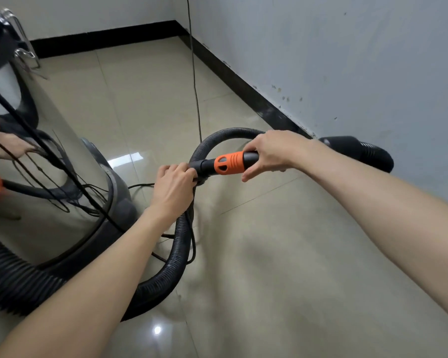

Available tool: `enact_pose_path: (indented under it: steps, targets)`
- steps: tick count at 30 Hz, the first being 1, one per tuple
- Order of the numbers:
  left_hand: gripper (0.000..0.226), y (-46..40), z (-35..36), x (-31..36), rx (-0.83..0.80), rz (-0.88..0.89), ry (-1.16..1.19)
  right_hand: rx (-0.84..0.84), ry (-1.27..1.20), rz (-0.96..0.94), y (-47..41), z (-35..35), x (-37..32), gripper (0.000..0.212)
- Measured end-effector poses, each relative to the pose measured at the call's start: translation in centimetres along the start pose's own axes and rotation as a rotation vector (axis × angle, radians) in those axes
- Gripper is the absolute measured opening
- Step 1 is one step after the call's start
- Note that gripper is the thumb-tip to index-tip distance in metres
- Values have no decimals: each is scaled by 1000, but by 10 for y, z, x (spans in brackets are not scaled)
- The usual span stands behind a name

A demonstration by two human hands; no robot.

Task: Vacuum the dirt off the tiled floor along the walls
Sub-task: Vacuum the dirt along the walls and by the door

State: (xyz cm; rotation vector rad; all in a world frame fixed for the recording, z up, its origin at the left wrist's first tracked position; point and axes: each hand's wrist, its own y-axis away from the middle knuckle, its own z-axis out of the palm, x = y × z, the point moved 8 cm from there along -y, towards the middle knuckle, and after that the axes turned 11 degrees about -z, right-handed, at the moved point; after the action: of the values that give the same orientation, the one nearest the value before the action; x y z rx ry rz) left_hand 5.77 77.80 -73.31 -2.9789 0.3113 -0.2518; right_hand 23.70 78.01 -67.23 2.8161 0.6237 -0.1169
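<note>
The ribbed vacuum hose (181,236) loops over the tiled floor (269,254); left hand (172,187) grips it, right hand (272,151) clasps the rigid orange cuff (229,164) (likely light, floppy; hold the cuff)

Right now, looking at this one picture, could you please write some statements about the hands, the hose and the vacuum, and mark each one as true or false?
1. The right hand grips the hose just past the orange collar. True.
2. The left hand hangs free and touches nothing. False: it grips the black hose next to the collar.
3. The steel vacuum drum stands on the person's left. True.
4. The skirting at the foot of the walls is white. False: it is black.
5. A thin cable hangs down in front of the corner. True.
</note>
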Motion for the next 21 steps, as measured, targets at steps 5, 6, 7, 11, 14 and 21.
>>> enact_pose_path:
  steps: [5, 6, 7, 11, 14, 21]
  targets:
    - [19, -6, -13, 8, -110, 61, 110, -126, -31, -22, -17, -16, -13, 35]
    - [18, -7, -15, 6, -131, 53, 146, -152, -28, -21, -20, -19, -15, 34]
    - [17, -9, -17, 4, -149, 52, 160, -176, -16, -25, -24, -22, -17, 33]
    - [28, -24, -24, -5, -224, -26, 307, -224, 52, -61, -39, -38, -26, 32]
    - [44, -33, -20, 1, -324, 35, 376, -205, 18, -64, -46, -46, -27, 33]
    - [27, -47, -10, 2, -394, 6, 397, 59, 273, -80, -39, -64, -23, 38]
